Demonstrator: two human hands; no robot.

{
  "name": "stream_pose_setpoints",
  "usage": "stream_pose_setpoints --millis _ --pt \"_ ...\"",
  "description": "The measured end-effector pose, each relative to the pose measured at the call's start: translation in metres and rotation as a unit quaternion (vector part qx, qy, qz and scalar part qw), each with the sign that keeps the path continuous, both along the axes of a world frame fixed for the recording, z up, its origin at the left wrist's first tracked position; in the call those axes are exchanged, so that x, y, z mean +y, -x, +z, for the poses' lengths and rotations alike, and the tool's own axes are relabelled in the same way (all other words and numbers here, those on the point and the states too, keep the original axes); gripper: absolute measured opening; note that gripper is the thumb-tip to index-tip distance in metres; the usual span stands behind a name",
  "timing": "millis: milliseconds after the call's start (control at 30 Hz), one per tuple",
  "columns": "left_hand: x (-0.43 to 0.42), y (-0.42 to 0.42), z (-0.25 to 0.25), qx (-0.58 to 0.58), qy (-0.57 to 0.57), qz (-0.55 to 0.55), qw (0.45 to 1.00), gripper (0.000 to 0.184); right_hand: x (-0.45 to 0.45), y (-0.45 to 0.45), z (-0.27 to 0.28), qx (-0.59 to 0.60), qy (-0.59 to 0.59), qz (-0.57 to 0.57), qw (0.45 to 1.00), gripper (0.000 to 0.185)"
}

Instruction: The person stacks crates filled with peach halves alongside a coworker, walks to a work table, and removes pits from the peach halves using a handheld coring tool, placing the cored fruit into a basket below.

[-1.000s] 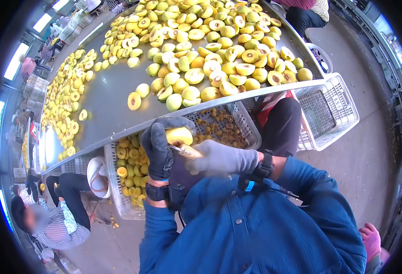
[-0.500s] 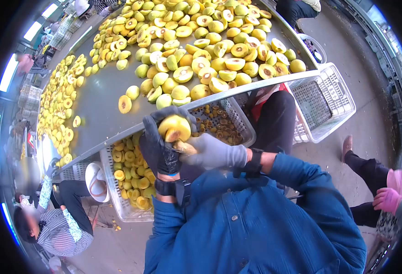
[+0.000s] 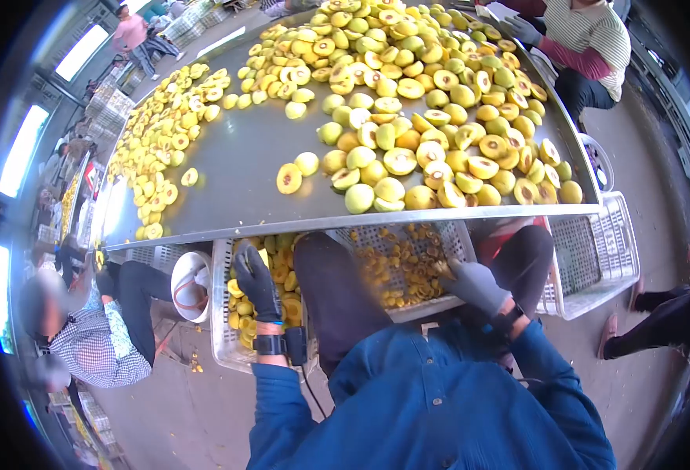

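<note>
My left hand (image 3: 257, 283), in a dark glove, is over the left crate (image 3: 221, 313) of cut yellow fruit halves (image 3: 290, 304). Its fingers are apart and loosely bent, with a yellow piece (image 3: 264, 257) beside them; whether they touch it is unclear. In a grey glove, my right hand (image 3: 478, 288) is closed at the near right edge of the second crate (image 3: 461, 243), which holds small brown and yellow scraps (image 3: 400, 262). From its fingers sticks out the tan handle of a small tool (image 3: 444, 269), whose blade I cannot make out.
Many fruit halves (image 3: 400, 160) lie on the metal table (image 3: 231, 172), whose raised edge runs above my knees. A white crate (image 3: 596, 254) stands at the right and a white bucket (image 3: 191, 286) at the left. Co-workers sit at left and upper right; another person's legs show at far right.
My hands have moved apart, the left over the fruit crate, the right over the scraps crate. The fruit is no longer between them. The view has shifted, showing more of the table.
</note>
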State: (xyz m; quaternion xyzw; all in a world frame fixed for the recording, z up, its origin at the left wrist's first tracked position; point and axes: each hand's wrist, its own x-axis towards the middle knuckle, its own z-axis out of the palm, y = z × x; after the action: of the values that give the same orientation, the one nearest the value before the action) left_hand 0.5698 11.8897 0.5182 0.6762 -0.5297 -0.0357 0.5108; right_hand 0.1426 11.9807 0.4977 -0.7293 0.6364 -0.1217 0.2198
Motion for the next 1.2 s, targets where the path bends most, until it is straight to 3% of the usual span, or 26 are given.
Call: stream_pose_setpoints --millis 33,133,300,400,500,567,633,667,700,733,833,933,967,1033,1100,1200 --pt "-0.011 -0.020 -0.003 -0.068 0.019 -0.008 0.997 0.033 0.003 -0.002 -0.002 -0.006 0.010 0.003 1.000 0.033" --pt "-0.058 -0.005 0.029 -0.125 -0.003 -0.037 0.991 0.041 0.007 -0.011 -0.006 -0.032 0.045 0.022 0.998 0.033" --pt "-0.171 0.023 -0.014 -0.282 -0.058 -0.077 0.955 0.056 0.019 -0.024 0.009 -0.027 0.061 0.081 0.995 0.031" --pt "-0.195 0.038 -0.025 -0.160 -0.147 -0.177 0.960 0.057 0.016 -0.023 0.025 -0.030 0.030 0.091 0.995 0.031" --pt "-0.177 0.048 -0.010 -0.070 -0.122 -0.241 0.960 0.050 -0.004 -0.033 0.033 -0.065 0.030 0.070 0.995 0.027" --pt "-0.142 0.066 0.024 0.006 -0.108 -0.283 0.953 0.049 -0.032 -0.058 0.071 -0.184 0.089 -0.009 0.979 0.023" --pt "-0.101 0.084 0.058 -0.005 -0.108 -0.355 0.929 0.054 -0.058 -0.085 0.091 -0.335 0.058 -0.083 0.937 0.033" --pt "-0.081 0.092 0.072 -0.026 -0.106 -0.369 0.923 0.055 -0.069 -0.097 0.103 -0.354 0.019 -0.116 0.928 0.038" --pt "-0.061 0.100 0.082 -0.048 -0.102 -0.382 0.917 0.055 -0.077 -0.111 0.106 -0.382 0.093 -0.104 0.914 0.038" --pt "-0.045 0.108 0.087 -0.070 -0.097 -0.394 0.912 0.056 -0.082 -0.122 0.103 -0.468 0.020 -0.128 0.874 0.037" --pt "-0.004 0.138 0.084 0.183 -0.050 -0.369 0.910 0.046 -0.084 -0.132 0.102 -0.653 -0.207 -0.176 0.708 0.033" --pt "0.014 0.158 0.081 0.329 -0.038 -0.346 0.878 0.056 -0.061 -0.134 0.103 -0.682 -0.199 -0.178 0.681 0.031" --pt "0.018 0.161 0.080 0.345 -0.035 -0.338 0.875 0.059 -0.058 -0.132 0.093 -0.659 -0.139 -0.157 0.722 0.029" --pt "0.022 0.162 0.076 0.277 -0.034 -0.330 0.902 0.063 -0.042 -0.124 0.089 -0.505 -0.031 -0.123 0.854 0.027" --pt "0.024 0.163 0.077 0.223 -0.041 -0.324 0.918 0.066 -0.028 -0.108 0.110 -0.262 0.106 -0.055 0.958 0.025" --pt "0.027 0.169 0.091 0.221 -0.070 -0.337 0.912 0.069 -0.018 -0.101 0.104 -0.121 0.149 0.014 0.981 0.026"
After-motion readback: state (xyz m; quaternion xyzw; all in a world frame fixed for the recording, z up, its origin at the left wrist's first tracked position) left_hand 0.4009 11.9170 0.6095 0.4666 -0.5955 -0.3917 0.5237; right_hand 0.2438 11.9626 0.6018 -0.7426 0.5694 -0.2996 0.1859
